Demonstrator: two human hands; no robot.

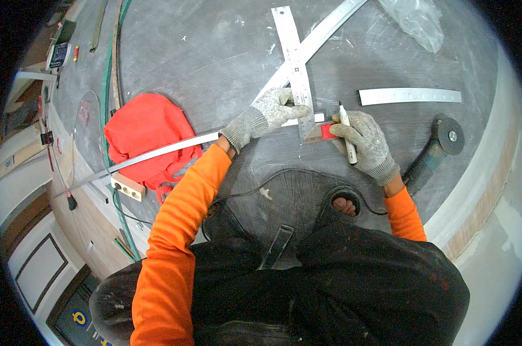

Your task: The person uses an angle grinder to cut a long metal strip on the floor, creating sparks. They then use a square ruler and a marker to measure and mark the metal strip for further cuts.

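Nearest, the person's dark trousers (359, 277) fill the lower part of the view, with a short metal channel piece (277, 245) standing out between the legs and bare toes (344, 206) showing at the right trouser cuff. Just beyond, a black cable (284, 172) curves across the grey floor (243, 52). The right hand (369, 144), in a grey knit glove, is closed around a white marker (344, 118), its dark tip pointing away from the person; its fingers also touch a small red piece (328, 131) at the near end of a steel ruler (295, 69). The gloved left hand (266, 112) lies over a narrow metal strip (163, 153), fingers reaching onto the ruler; whether they grip or only press, I cannot tell. That strip runs left across a red cloth bag (148, 127), near a white power strip (128, 187). To the right lies an angle grinder (434, 147). Farther out, a short pale strip (411, 96) lies right of the ruler, a long white strip (330, 32) passes diagonally beneath it, and a clear plastic bag (416, 23) lies at the far right.
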